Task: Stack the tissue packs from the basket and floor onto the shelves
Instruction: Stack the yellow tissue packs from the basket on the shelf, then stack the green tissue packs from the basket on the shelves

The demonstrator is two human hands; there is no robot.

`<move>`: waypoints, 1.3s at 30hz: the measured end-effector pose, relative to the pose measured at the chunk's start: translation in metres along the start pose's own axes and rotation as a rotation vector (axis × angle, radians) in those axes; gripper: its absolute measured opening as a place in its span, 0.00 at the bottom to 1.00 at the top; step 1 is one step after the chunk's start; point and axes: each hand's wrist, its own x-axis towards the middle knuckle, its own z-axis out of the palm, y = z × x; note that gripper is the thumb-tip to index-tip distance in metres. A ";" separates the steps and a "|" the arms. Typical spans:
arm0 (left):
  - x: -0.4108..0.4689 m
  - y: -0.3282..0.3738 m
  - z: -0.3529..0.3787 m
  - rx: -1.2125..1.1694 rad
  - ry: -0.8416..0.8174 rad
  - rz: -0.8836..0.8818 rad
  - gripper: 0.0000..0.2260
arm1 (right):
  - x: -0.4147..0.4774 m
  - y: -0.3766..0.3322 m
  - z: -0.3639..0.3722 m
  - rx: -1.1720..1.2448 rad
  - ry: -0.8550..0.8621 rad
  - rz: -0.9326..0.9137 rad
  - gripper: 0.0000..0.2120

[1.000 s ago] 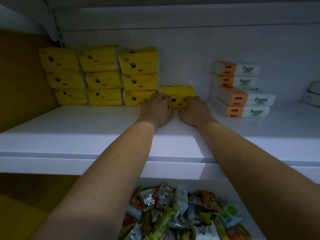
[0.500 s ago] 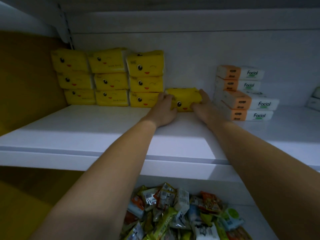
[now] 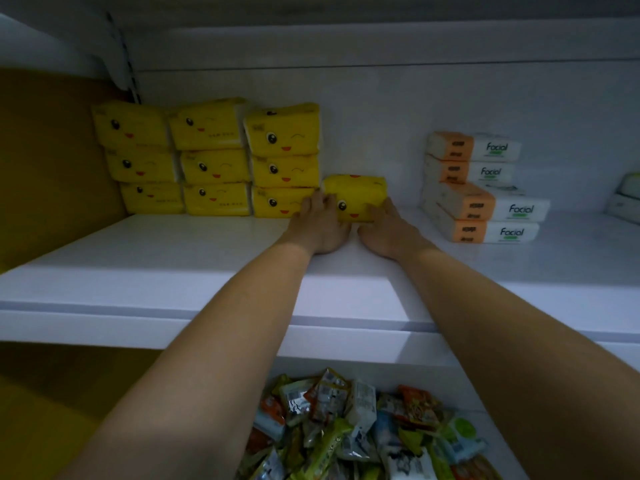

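Note:
A yellow tissue pack with a cartoon face lies on the white shelf, right beside the bottom of the stacked yellow packs. Both my hands are on it, palms low on the shelf. My left hand touches its left front corner with straight fingers. My right hand presses its lower right front. The stack holds three columns, each three packs high, against the back wall.
A pile of orange-and-white "Facial" tissue packs stands to the right on the same shelf, with bare shelf between. A pale pack shows at the far right edge. Mixed snack packets fill the shelf below.
My right hand has shifted from the pack's right end to its front. The pack sits snug against the stack. The view has swung slightly.

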 end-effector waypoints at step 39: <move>-0.475 -0.037 0.114 -0.213 -0.449 -0.009 0.26 | -0.453 -0.010 0.189 -0.130 -0.348 -0.084 0.26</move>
